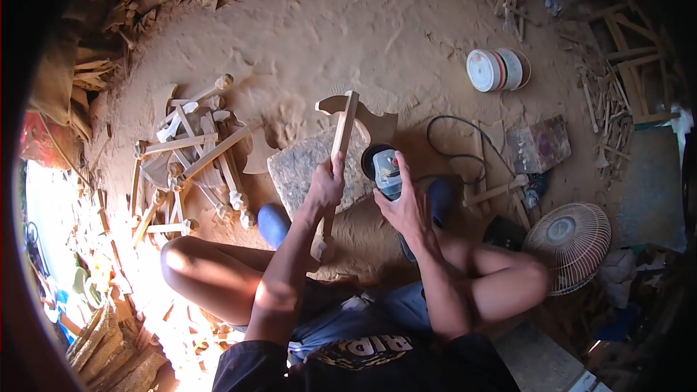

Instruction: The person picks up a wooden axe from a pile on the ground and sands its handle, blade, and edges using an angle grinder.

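My left hand (327,187) is wrapped round a wooden furniture leg (345,127), which stands tilted up above a stone block (290,178). Curved wooden bracket pieces (379,128) spread from the upper part of the leg. In my right hand (408,207) is an angle grinder (388,174), its dark round disc side turned toward the leg. The fingers close round the grinder's body. A small gap seems to lie between disc and wood, though contact cannot be ruled out from above.
A heap of wooden legs (192,156) lies on the sandy floor to the left. A black cord (465,120) loops at the right. Beyond it are a white bucket (485,70) on its side, a worn box (541,144) and a fan (568,247). More wood pieces line the edges.
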Action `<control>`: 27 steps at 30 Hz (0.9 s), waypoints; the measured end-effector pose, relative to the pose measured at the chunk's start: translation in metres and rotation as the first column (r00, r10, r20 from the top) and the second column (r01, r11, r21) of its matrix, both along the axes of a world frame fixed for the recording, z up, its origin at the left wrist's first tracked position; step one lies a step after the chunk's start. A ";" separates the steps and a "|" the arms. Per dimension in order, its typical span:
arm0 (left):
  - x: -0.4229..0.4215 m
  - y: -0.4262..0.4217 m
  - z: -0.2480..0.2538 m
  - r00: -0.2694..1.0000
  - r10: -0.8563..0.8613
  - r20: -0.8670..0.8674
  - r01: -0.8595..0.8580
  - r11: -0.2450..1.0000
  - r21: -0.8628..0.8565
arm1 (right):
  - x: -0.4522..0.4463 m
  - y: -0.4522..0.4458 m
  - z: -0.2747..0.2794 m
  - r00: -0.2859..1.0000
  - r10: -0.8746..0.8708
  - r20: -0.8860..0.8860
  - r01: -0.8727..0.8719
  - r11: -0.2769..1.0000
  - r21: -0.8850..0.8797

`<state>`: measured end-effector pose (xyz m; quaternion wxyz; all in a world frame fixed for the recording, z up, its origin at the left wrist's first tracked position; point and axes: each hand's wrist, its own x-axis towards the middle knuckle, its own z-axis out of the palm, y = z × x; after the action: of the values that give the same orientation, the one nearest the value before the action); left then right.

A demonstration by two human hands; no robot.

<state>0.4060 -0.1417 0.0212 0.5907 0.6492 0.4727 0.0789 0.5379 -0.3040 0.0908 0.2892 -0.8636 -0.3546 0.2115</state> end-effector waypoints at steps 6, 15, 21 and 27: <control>0.001 -0.002 -0.001 1.000 0.003 -0.031 -0.001 0.998 0.057 | -0.010 -0.003 0.014 0.995 -0.009 -0.100 0.000 0.996 -0.091; 0.006 -0.003 0.017 0.995 0.047 -0.088 -0.047 0.999 0.004 | -0.007 -0.003 0.013 0.993 -0.033 -0.117 0.034 0.999 0.005; 0.003 -0.004 -0.004 0.998 0.041 -0.042 -0.037 0.995 0.095 | 0.000 0.009 0.008 0.999 0.023 -0.027 -0.022 1.000 0.015; 0.003 -0.002 0.011 0.999 0.027 -0.044 -0.028 1.000 -0.015 | -0.011 0.000 0.013 0.997 0.002 -0.072 -0.009 0.995 -0.101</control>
<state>0.4090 -0.1433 0.0318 0.5841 0.6396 0.4949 0.0690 0.5272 -0.3038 0.1033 0.2571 -0.8680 -0.3351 0.2610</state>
